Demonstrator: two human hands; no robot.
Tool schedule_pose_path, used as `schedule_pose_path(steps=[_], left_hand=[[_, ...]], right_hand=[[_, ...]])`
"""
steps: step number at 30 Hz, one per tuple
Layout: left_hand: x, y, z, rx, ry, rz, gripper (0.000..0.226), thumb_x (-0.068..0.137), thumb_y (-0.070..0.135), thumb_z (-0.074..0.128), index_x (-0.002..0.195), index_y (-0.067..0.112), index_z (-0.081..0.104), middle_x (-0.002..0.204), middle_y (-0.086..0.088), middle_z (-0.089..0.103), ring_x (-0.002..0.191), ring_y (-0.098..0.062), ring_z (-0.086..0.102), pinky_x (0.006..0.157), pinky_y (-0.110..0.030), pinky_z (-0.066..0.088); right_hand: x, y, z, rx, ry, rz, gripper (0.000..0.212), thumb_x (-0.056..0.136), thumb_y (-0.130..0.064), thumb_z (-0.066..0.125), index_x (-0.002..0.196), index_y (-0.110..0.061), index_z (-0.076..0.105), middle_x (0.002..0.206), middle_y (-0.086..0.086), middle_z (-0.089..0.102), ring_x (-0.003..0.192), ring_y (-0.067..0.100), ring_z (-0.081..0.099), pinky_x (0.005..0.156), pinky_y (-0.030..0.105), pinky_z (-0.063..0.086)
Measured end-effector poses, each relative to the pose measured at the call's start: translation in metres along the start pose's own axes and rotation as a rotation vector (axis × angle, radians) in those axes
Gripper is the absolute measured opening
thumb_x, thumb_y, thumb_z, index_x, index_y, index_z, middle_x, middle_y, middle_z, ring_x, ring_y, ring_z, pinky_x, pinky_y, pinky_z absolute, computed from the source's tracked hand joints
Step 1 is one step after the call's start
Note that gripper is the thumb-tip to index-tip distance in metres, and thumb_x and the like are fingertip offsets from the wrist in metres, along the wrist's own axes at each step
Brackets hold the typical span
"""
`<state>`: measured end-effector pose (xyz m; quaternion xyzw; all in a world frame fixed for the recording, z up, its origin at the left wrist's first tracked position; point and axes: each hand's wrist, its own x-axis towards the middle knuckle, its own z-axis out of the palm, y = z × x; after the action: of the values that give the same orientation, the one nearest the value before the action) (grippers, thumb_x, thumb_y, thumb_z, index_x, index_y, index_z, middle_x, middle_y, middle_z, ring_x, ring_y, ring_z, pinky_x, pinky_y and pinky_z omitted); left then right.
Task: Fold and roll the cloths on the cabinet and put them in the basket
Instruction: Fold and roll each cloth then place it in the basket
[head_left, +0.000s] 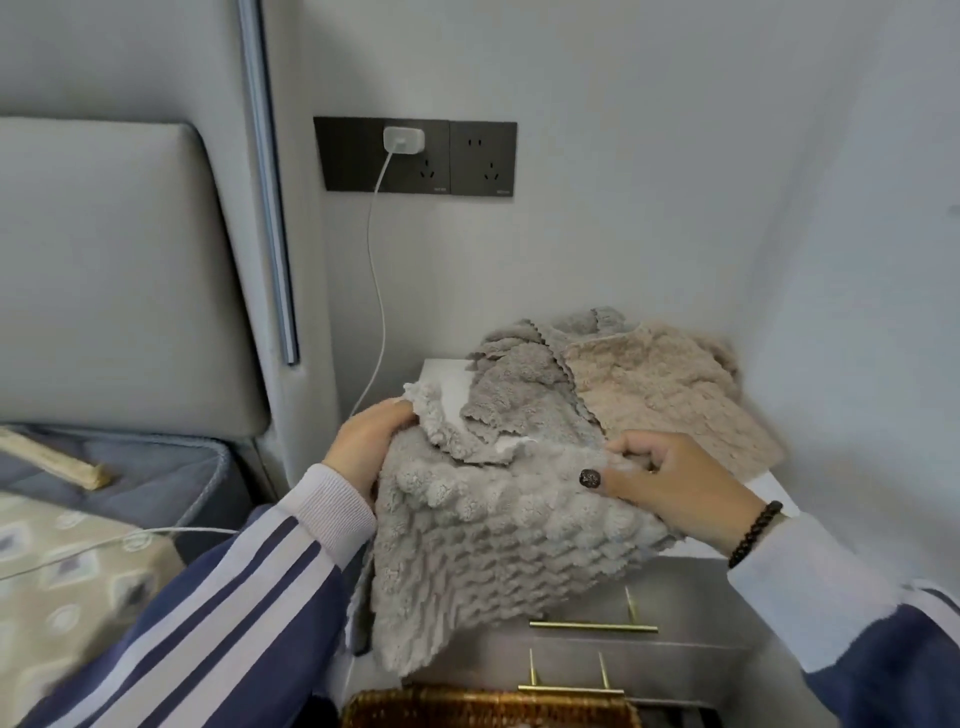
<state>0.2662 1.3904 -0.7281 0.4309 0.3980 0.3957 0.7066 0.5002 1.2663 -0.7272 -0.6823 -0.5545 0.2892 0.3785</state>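
1. Step in hand: by my judgement you are at the start of folding the first cloth. The grey bobble cloth (493, 540) is lifted at its top edge and not yet folded or rolled

2. Your left hand (366, 441) grips the cloth's upper left corner, fingers curled round the fabric so that the corner stands up above them

3. Your right hand (675, 483) pinches the upper right edge between thumb and curled fingers. Both hands are closed on the same cloth, one at either end of its top edge

4. Position of the cloth: it spans between your hands and hangs down over the front edge of the cabinet (447, 384), covering part of the drawer front (675, 597). Its lower edge hangs just above the basket (488, 706), apart from it as far as I can tell

5. Remaining stock: a darker grey cloth (519, 395) and a beige cloth (665, 389) lie loose on the cabinet top behind your hands, the grey overlapping the beige. Neither is folded

6. Basket: only its woven rim shows at the bottom of the view, in front of the drawers. Its contents cannot be seen

7. Next move, as I judge it: bring the edges together evenly, which needs a flat surface. The loose cloths take up much of the top, so little room is left for folding

8. Hazard: a charger cable (376, 291) hangs just left of the cabinet, near your left hand
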Motion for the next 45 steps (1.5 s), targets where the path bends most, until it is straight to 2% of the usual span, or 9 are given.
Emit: schedule_pose_path(steps=[3,7,14,18,23,29,35,41,45], left_hand=[[0.028,0.015,0.003,0.233,0.095,-0.029,0.017,0.075,0.025,0.072,0.085,0.01,0.073,0.1,-0.018,0.071,0.095,-0.033,0.067,0.095,-0.049,0.05],[0.076,0.054,0.016,0.394,0.149,0.071,0.042,0.075,0.035,0.071,0.105,0.006,0.069,0.105,-0.013,0.069,0.092,-0.026,0.063,0.085,-0.035,0.05],[0.064,0.144,0.049,0.246,0.086,0.531,0.017,0.088,0.004,0.057,0.097,0.016,0.066,0.105,-0.01,0.068,0.093,-0.026,0.066,0.081,-0.038,0.056],[0.032,0.131,0.027,0.428,-0.083,0.617,0.029,0.083,0.001,0.065,0.101,0.024,0.063,0.106,-0.004,0.068,0.098,-0.019,0.067,0.081,-0.033,0.056],[0.013,0.039,-0.029,0.734,-0.263,0.534,0.02,0.069,0.008,0.075,0.078,0.026,0.073,0.08,0.008,0.071,0.079,-0.006,0.065,0.077,-0.018,0.052],[0.0,-0.06,-0.058,0.916,-0.208,0.289,0.003,0.069,0.026,0.054,0.067,0.026,0.056,0.064,0.0,0.054,0.065,-0.019,0.051,0.066,-0.03,0.044],[-0.01,-0.067,-0.052,1.071,-0.252,0.403,0.008,0.074,0.027,0.045,0.067,0.025,0.051,0.057,0.007,0.048,0.057,-0.009,0.043,0.06,-0.027,0.04],[-0.017,-0.052,-0.043,1.143,-0.335,0.401,0.037,0.069,0.044,0.03,0.073,0.033,0.066,0.07,0.008,0.067,0.069,-0.014,0.062,0.072,-0.034,0.053],[0.005,-0.058,-0.02,1.072,-0.223,0.477,0.028,0.087,0.029,0.04,0.097,0.032,0.067,0.094,0.015,0.072,0.089,-0.009,0.066,0.088,-0.032,0.052]], right_hand=[[0.025,-0.014,-0.02,-0.287,-0.057,-0.015,0.036,0.069,-0.033,0.083,0.089,-0.007,0.068,0.053,-0.016,0.051,0.049,-0.003,0.045,0.049,0.011,0.033],[0.075,-0.038,-0.059,-0.701,0.102,-0.047,0.034,0.081,-0.037,0.073,0.082,-0.007,0.058,0.08,0.007,0.059,0.079,0.028,0.056,0.062,0.03,0.04],[0.078,-0.107,-0.118,-0.285,0.711,-0.338,0.021,0.084,-0.021,0.071,0.092,-0.002,0.065,0.087,0.01,0.061,0.079,0.018,0.054,0.075,0.032,0.052],[0.043,-0.099,-0.115,-0.211,0.598,-0.4,0.007,0.083,-0.014,0.07,0.08,-0.01,0.065,0.079,0.003,0.062,0.062,-0.001,0.051,0.061,0.01,0.045],[0.001,-0.025,-0.069,-0.311,0.227,-0.241,0.007,0.08,-0.007,0.072,0.081,-0.013,0.069,0.108,-0.011,0.067,0.064,-0.018,0.052,0.061,0.001,0.04],[-0.025,0.057,-0.002,-0.204,-0.107,0.035,0.017,0.08,-0.006,0.071,0.074,-0.021,0.066,0.11,-0.015,0.065,0.112,-0.001,0.056,0.08,-0.001,0.039],[-0.028,0.055,0.0,-0.196,-0.067,0.064,0.01,0.081,-0.009,0.071,0.079,-0.017,0.065,0.065,-0.02,0.066,0.064,-0.009,0.058,0.062,0.005,0.041],[-0.036,0.047,-0.003,-0.217,-0.23,0.101,0.007,0.078,-0.019,0.076,0.08,-0.022,0.07,0.079,-0.009,0.073,0.076,0.003,0.066,0.073,0.016,0.053],[-0.009,0.036,0.01,-0.125,0.025,-0.023,0.019,0.084,-0.026,0.07,0.103,-0.023,0.069,0.101,-0.013,0.069,0.093,-0.002,0.064,0.086,0.017,0.049]])
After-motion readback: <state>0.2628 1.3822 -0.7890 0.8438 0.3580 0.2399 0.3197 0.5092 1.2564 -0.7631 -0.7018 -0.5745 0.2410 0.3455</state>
